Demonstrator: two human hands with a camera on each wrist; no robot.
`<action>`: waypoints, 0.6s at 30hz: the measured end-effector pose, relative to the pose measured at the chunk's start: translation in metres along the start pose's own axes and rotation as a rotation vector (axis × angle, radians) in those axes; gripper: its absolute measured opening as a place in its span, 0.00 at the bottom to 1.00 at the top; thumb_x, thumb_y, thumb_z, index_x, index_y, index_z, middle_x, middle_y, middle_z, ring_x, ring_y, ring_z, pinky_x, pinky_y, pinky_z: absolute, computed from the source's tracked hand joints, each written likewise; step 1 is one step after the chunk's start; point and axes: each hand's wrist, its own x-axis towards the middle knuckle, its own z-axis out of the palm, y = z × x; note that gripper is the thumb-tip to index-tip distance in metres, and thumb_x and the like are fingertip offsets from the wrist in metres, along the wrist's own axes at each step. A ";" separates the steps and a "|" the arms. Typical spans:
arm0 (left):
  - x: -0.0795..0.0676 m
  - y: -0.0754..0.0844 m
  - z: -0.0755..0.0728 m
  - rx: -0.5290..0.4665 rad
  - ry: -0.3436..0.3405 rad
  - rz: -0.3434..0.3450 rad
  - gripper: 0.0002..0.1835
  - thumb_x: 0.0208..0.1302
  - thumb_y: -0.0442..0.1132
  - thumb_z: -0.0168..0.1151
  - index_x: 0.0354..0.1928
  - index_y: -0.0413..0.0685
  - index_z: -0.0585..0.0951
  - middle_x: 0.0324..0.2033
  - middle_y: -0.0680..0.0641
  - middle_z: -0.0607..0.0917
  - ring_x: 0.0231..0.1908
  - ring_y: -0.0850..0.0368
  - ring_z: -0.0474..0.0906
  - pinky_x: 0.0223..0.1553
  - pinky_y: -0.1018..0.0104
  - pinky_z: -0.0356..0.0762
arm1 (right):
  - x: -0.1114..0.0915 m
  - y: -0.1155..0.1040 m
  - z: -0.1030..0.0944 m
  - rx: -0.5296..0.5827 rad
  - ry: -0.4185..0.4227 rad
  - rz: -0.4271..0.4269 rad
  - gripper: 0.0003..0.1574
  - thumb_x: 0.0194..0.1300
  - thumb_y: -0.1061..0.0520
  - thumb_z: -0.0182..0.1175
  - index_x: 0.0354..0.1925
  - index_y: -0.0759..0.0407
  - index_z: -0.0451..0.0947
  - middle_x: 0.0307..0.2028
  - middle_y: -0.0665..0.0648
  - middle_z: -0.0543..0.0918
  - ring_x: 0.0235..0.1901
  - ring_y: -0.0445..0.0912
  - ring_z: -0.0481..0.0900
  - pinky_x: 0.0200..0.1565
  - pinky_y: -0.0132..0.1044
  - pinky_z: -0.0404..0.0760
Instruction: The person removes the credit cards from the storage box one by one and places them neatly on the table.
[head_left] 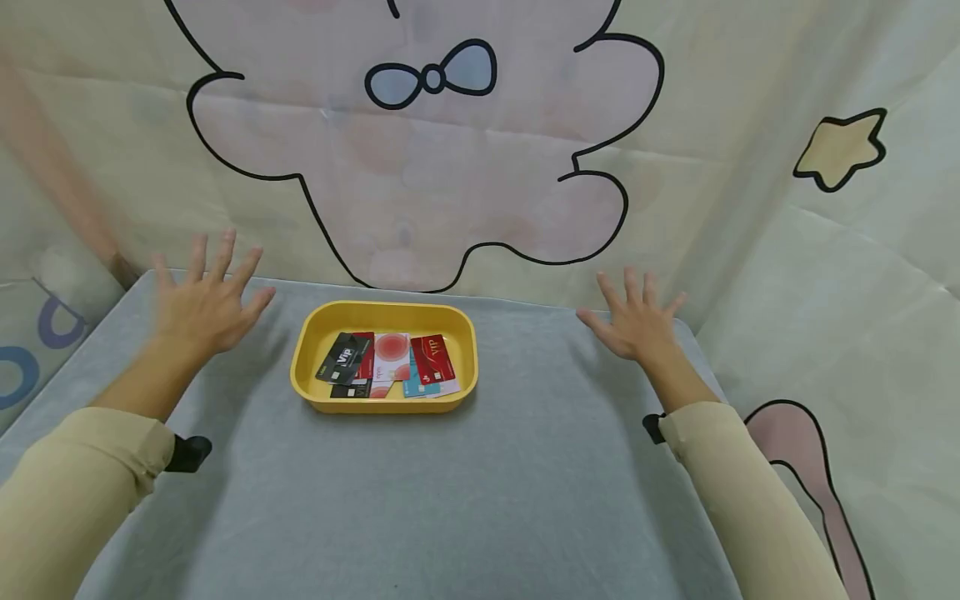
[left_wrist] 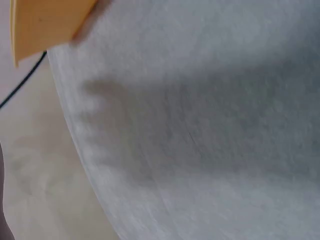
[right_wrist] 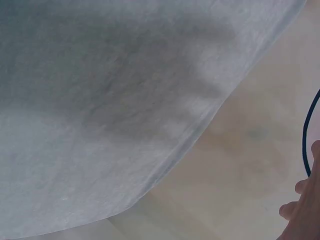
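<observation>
Both hands are held out above the table with their fingers spread. The left hand (head_left: pixel 198 308) is to the left of a yellow tray (head_left: pixel 384 406) and holds nothing. On the tray's other side, farther off, the right hand (head_left: pixel 639 327) is empty too. Several cards lie loosely overlapped inside the tray: a black VIP card (head_left: pixel 344 358), a white and red card with a circle (head_left: pixel 392 357), a red VIP card (head_left: pixel 433 359) and a blue one (head_left: pixel 415 387) partly under it. In the left wrist view only a corner of the tray (left_wrist: pixel 50 25) shows.
A grey-blue cloth (head_left: pixel 480 500) covers the table, whose back edge runs just behind the tray. A pale curtain with cartoon drawings (head_left: pixel 465 183) hangs behind it and along the sides. Each wrist wears a black strap device (head_left: pixel 191 452).
</observation>
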 end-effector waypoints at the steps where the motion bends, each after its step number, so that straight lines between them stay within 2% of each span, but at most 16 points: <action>1: 0.001 0.004 -0.001 0.007 0.004 0.007 0.38 0.76 0.63 0.33 0.80 0.55 0.42 0.77 0.39 0.31 0.75 0.35 0.22 0.63 0.22 0.24 | 0.000 -0.002 -0.001 -0.002 0.000 -0.005 0.56 0.66 0.18 0.30 0.80 0.44 0.41 0.78 0.68 0.37 0.74 0.71 0.32 0.55 0.84 0.26; 7: -0.001 0.027 0.002 -0.008 0.020 0.112 0.38 0.76 0.62 0.37 0.80 0.56 0.46 0.78 0.41 0.38 0.76 0.36 0.29 0.65 0.23 0.27 | 0.002 -0.020 -0.005 -0.019 -0.006 -0.100 0.53 0.69 0.20 0.33 0.80 0.44 0.41 0.78 0.67 0.40 0.75 0.67 0.36 0.62 0.79 0.32; 11: -0.005 0.041 0.006 -0.057 -0.002 0.204 0.38 0.74 0.62 0.43 0.79 0.54 0.51 0.79 0.41 0.44 0.76 0.36 0.35 0.65 0.23 0.31 | 0.004 -0.032 -0.006 0.000 0.000 -0.182 0.51 0.70 0.22 0.35 0.80 0.42 0.41 0.79 0.64 0.41 0.76 0.64 0.38 0.65 0.75 0.35; 16: -0.010 0.051 0.010 -0.080 -0.098 0.280 0.41 0.71 0.63 0.50 0.79 0.54 0.53 0.78 0.40 0.46 0.75 0.32 0.40 0.65 0.23 0.33 | 0.006 -0.044 -0.009 0.038 0.033 -0.265 0.49 0.71 0.24 0.38 0.80 0.41 0.43 0.79 0.62 0.41 0.76 0.63 0.42 0.66 0.74 0.37; 18: -0.012 0.054 0.011 -0.077 -0.145 0.304 0.42 0.70 0.65 0.49 0.79 0.55 0.53 0.78 0.39 0.47 0.75 0.31 0.42 0.65 0.23 0.34 | 0.005 -0.049 -0.012 0.041 0.033 -0.286 0.49 0.71 0.24 0.38 0.80 0.41 0.44 0.79 0.62 0.42 0.76 0.63 0.44 0.66 0.73 0.38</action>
